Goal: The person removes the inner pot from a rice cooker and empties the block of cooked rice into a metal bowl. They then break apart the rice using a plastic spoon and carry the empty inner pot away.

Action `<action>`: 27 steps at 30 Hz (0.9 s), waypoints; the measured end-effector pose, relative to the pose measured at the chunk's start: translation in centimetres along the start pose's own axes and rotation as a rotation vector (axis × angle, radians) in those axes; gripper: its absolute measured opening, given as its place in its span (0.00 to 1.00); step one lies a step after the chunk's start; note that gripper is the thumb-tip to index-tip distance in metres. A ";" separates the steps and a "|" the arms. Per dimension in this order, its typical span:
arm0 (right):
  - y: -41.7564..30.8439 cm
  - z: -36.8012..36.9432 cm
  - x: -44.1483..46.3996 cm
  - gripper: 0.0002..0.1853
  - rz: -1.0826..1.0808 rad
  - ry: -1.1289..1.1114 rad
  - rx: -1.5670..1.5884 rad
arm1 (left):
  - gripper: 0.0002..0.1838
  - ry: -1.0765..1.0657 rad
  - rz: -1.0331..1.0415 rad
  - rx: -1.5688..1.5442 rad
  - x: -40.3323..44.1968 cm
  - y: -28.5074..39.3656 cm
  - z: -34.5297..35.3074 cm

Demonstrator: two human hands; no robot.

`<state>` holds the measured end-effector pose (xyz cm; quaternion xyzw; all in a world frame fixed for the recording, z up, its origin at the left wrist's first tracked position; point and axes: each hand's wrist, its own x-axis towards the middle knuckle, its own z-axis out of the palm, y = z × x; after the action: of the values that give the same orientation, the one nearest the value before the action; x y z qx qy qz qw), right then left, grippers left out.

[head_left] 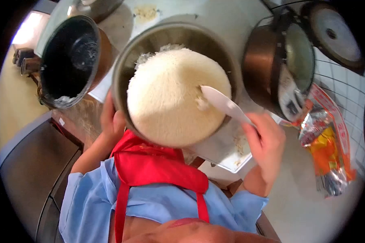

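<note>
A large rounded mound of cooked white rice (166, 101) sits in a wide metal bowl (150, 40) in front of me. My left hand (112, 117) grips the bowl's left rim, with the thumb on the near side. In my right hand (265, 139) is a white rice paddle (227, 103), its handle wrapped by my fingers. The paddle's tip touches the right part of the mound, where a small patch of rice is broken up. Part of the paddle's handle is hidden by my hand.
On the left stands a dark inner cooking pot (71, 60) with rice bits clinging inside. A brown rice cooker (259, 60) with its lid (332, 34) raised is at the right. Shiny orange and silver packaging (330, 150) lies below it. Rice scraps (146, 13) mark the table behind the bowl.
</note>
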<state>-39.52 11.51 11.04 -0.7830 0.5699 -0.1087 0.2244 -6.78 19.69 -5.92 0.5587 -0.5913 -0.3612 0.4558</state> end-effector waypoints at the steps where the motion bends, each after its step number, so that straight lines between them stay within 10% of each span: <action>1: 0.4 0.7 -0.2 0.05 0.025 0.031 0.020 | 0.30 -0.025 -0.088 0.002 0.0 0.2 0.0; 7: 3.6 5.7 -3.9 0.11 0.146 0.401 0.109 | 0.30 0.193 -0.543 -0.289 1.0 2.1 1.3; 11: 4.2 7.4 -4.0 0.14 0.188 0.587 0.150 | 0.31 0.064 -0.481 -0.217 1.0 1.8 0.7; 20: 6.9 3.9 -4.6 0.17 -0.099 -0.042 0.381 | 0.34 -0.072 -0.427 -0.173 0.7 2.1 -0.9; 27: 6.9 5.4 -5.3 0.16 -0.061 0.159 0.423 | 0.36 -0.149 -0.374 -0.143 1.1 2.2 -1.4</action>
<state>-44.76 16.01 3.50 -0.7244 0.5262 -0.2940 0.3345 -6.16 18.96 -3.25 0.5966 -0.4821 -0.5211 0.3743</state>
